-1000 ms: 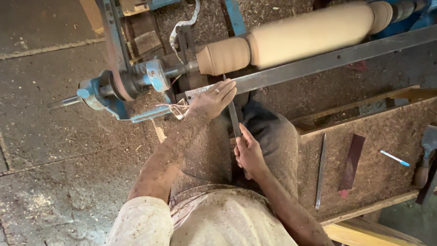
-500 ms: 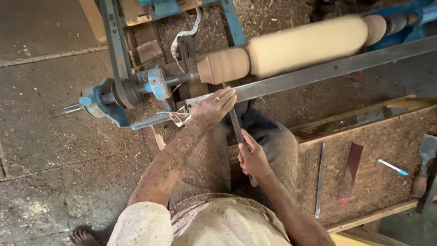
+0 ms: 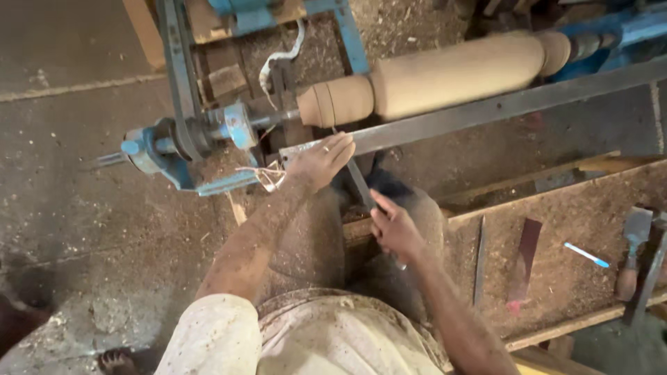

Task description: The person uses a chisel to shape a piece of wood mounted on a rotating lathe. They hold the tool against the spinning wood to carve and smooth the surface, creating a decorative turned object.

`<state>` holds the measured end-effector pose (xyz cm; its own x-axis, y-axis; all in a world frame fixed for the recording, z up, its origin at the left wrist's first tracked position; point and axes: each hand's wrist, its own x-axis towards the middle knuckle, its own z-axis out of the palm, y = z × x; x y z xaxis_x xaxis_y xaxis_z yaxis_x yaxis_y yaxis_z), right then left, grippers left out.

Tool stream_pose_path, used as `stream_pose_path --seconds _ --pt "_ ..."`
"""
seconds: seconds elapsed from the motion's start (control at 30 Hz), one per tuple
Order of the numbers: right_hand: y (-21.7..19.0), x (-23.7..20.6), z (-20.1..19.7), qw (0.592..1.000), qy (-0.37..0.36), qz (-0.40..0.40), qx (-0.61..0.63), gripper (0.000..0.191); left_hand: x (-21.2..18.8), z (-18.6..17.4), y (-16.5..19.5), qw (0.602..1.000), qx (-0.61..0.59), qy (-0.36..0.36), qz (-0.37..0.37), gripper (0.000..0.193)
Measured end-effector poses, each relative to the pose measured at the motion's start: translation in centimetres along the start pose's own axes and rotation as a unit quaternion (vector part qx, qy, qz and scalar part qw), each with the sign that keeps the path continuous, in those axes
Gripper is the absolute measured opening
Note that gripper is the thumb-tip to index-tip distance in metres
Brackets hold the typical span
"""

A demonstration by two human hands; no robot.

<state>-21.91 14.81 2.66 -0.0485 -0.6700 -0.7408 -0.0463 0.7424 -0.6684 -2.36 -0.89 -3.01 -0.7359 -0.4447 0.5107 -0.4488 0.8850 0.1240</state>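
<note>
The left hand (image 3: 321,161) lay flat, fingers pressed together, on the steel rest (image 3: 486,110) at frame centre, pinning the chisel (image 3: 361,186) against it. The right hand (image 3: 394,227), just below, was closed around the chisel's handle end. The chisel ran diagonally up toward the wooden blank (image 3: 431,75), mounted on the blue lathe (image 3: 187,139) across the upper frame; contact between tip and blank could not be determined. On the sawdust-covered worktop (image 3: 556,278) at lower right lay a file (image 3: 479,260), a blue pen (image 3: 586,255) and a scraper (image 3: 633,250).
</note>
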Motion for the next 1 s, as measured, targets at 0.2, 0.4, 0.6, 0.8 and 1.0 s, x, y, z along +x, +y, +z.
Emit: stream_pose_path --seconds 0.2,0.4,0.6,0.8,1.0 --pt "0.4 -0.1 1.1 0.996 0.009 0.028 0.087 0.053 0.4 0.2 0.2 1.000 0.027 -0.009 -0.007 0.040" --pt "0.3 -0.4 3.1 0.990 0.007 0.026 0.136 0.054 0.7 -0.6 0.3 1.000 0.007 -0.004 -0.023 0.037" --pt "1.1 0.1 3.5 0.988 0.014 0.027 0.150 0.055 1.0 -0.8 0.4 0.999 -0.025 0.000 -0.048 0.035" --pt "1.8 0.2 1.7 0.997 -0.009 -0.025 0.078 0.055 0.2 -0.6 -0.2 1.000 0.008 0.008 0.024 0.042" --pt "3.0 -0.3 4.4 0.991 0.005 0.008 0.132 0.057 -1.5 -0.5 -0.1 1.000 0.006 -0.021 -0.007 0.038"
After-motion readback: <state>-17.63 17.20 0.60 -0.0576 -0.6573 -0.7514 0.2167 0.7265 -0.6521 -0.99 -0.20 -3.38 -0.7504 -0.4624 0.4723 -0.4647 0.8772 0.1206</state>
